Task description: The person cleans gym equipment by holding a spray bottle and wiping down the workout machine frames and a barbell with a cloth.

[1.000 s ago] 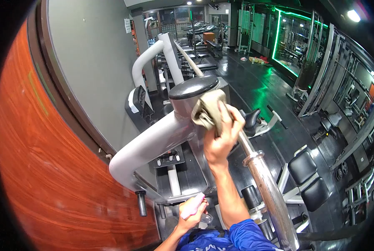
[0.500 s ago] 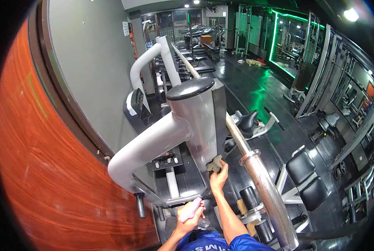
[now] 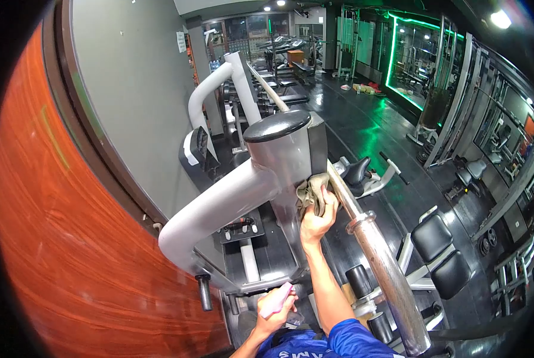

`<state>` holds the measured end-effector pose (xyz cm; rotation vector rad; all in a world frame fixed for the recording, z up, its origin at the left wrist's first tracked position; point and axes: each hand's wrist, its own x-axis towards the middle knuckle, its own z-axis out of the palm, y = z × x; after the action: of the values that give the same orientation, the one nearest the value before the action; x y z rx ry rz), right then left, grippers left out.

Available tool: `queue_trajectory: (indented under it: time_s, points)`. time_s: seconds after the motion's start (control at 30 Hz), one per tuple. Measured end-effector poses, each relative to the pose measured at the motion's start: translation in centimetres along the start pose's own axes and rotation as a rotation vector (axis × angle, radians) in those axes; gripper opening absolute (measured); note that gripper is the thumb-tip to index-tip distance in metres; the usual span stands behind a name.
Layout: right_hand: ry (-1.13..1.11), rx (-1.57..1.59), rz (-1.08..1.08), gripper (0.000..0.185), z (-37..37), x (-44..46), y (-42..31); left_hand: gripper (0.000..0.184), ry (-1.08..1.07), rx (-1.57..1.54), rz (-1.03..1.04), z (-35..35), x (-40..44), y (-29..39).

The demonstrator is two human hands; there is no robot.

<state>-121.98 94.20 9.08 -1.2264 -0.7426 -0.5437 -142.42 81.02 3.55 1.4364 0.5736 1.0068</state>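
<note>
My right hand (image 3: 318,224) presses a crumpled grey-brown cloth (image 3: 312,192) against the side of a thick grey metal post (image 3: 276,160) with a black cap on top. The fingers are bent over the cloth. Low in the view and close to my body, my left hand (image 3: 272,321) is wrapped around a spray bottle with a pink head (image 3: 279,299). Its clear body is partly hidden by the fingers. Just right of the cloth runs a long steel barbell (image 3: 377,262) with a collar, slanting past the post.
A curved grey tube (image 3: 213,206) joins the post on the left, with a black peg (image 3: 204,292) below. A wood-grain panel (image 3: 88,238) and grey wall (image 3: 124,89) stand at left. Black padded seats (image 3: 431,237) are at right, with more machines and mirrors behind.
My right hand and the cloth have moved up along the post, from its lower part to nearer the cap. My left hand stays low with the spray bottle.
</note>
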Motion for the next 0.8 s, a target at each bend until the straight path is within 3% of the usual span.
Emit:
queue_trajectory:
  time_s: [0.07,0.33,0.4,0.5,0.6,0.8]
  points:
    - [0.0,-0.003,0.021,0.047,-0.5,-1.2,1.5,0.026,-0.015,0.026,0.0,-0.1,0.1,0.0]
    - [-0.189,-0.147,0.441,0.033,-6.7,-12.5,10.5,0.018,-0.038,0.007,-0.002,0.1,-0.7,-0.6]
    - [-0.362,-0.256,0.816,0.033,-8.6,-13.6,10.4,0.017,-0.039,0.007,0.004,0.2,-0.7,-0.5]
    - [-0.34,-0.277,0.825,0.033,-9.5,-15.6,10.9,0.024,-0.017,-0.038,0.011,0.1,-0.9,-0.2]
    - [-0.236,-0.081,0.622,0.033,-8.3,-14.8,10.7,0.024,-0.023,0.018,-0.069,-0.4,-1.2,-0.4]
    - [-0.109,0.153,0.301,0.029,-3.2,-3.3,3.1,0.021,0.038,0.012,-0.02,-0.1,-0.9,-0.5]
